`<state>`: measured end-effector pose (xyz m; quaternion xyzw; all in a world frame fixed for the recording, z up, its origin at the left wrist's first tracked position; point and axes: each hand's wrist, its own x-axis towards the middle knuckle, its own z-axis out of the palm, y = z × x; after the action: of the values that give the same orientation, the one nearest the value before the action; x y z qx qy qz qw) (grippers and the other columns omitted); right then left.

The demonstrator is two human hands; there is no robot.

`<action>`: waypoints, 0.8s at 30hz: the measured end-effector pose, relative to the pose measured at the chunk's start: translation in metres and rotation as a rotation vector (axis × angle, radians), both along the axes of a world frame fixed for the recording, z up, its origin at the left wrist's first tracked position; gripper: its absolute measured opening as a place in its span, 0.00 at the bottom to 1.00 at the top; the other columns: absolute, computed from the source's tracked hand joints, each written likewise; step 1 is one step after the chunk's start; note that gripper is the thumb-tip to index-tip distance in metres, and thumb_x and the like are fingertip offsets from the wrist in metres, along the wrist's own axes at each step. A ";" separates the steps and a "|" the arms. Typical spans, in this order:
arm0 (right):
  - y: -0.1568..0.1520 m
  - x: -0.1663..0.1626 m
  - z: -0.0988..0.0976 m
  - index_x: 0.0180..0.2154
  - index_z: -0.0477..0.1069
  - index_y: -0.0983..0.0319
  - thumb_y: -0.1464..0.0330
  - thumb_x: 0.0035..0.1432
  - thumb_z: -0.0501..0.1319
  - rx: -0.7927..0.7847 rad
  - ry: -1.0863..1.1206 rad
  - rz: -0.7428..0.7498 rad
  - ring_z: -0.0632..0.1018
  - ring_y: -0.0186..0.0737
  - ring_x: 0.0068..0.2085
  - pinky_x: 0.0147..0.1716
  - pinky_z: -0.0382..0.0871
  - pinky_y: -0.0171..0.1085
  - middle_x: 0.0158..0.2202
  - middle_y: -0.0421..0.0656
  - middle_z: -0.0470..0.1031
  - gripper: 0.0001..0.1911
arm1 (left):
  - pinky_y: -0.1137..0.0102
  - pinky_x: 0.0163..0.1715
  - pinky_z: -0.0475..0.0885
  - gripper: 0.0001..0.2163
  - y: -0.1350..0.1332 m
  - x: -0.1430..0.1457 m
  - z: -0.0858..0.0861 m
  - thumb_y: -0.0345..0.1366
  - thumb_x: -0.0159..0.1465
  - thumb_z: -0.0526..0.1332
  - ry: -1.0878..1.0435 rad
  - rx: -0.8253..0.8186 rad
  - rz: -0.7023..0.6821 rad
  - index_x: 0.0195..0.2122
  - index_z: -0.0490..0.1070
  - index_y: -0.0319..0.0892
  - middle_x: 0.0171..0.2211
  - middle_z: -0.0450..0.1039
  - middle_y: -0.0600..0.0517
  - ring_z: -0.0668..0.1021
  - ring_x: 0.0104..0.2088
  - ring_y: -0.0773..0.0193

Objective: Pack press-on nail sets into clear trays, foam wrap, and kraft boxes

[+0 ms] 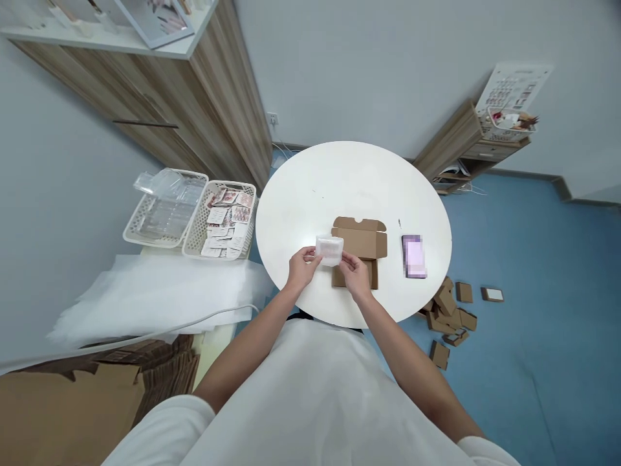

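Observation:
Between my two hands is a small package wrapped in white, see-through foam sheet [330, 250]; something faintly pinkish shows through it. My left hand [303, 266] pinches its left edge, and my right hand [354, 272] grips its lower right corner. Just behind and below the package, an open brown cardboard box [359, 242] lies on the round white table [301, 188], its flap lid folded back away from me. Part of the box's tray is covered by my right hand.
A purple-edged, blurred rectangular item [414, 257] lies at the table's right. To the left stand a basket of clear plastic cases [167, 210], a basket of printed cards [226, 223] and stacked foam sheets [160, 294]. Several small cardboard boxes [449, 314] lie on the blue floor.

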<state>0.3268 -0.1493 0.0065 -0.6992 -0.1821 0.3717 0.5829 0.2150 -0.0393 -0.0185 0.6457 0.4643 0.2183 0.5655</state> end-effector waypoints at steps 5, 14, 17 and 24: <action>-0.046 0.036 -0.007 0.46 0.66 0.62 0.64 0.50 0.57 -0.001 -0.094 -0.044 0.72 0.42 0.47 0.48 0.66 0.45 0.47 0.47 0.71 0.20 | 0.70 0.35 0.71 0.14 -0.039 0.045 -0.001 0.37 0.52 0.62 -0.048 -0.002 -0.092 0.40 0.69 0.40 0.37 0.73 0.48 0.75 0.32 0.66; -0.079 0.060 -0.049 0.43 0.68 0.62 0.70 0.47 0.56 -0.185 -0.068 0.054 0.75 0.41 0.43 0.44 0.68 0.42 0.43 0.46 0.74 0.17 | 0.71 0.31 0.70 0.07 -0.072 0.062 -0.032 0.33 0.51 0.62 0.255 0.025 -0.188 0.32 0.69 0.41 0.29 0.74 0.51 0.75 0.28 0.66; -0.080 0.060 -0.056 0.43 0.67 0.62 0.70 0.47 0.56 -0.267 -0.103 0.141 0.75 0.41 0.42 0.41 0.69 0.41 0.43 0.47 0.73 0.18 | 0.70 0.33 0.69 0.06 -0.074 0.063 -0.032 0.32 0.51 0.62 0.438 0.119 -0.241 0.31 0.68 0.41 0.28 0.73 0.51 0.76 0.31 0.63; -0.072 0.063 -0.054 0.26 0.68 0.60 0.69 0.47 0.56 -0.502 -0.353 0.412 0.74 0.41 0.33 0.30 0.65 0.37 0.27 0.42 0.74 0.03 | 0.65 0.34 0.67 0.08 -0.077 0.070 -0.029 0.30 0.53 0.58 0.751 0.289 -0.402 0.36 0.65 0.39 0.32 0.73 0.42 0.75 0.36 0.53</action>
<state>0.3898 -0.2211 -0.0474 -0.8225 -0.3200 0.3882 0.2655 0.2854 -0.1160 -0.0472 0.8300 0.4673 -0.0830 0.2930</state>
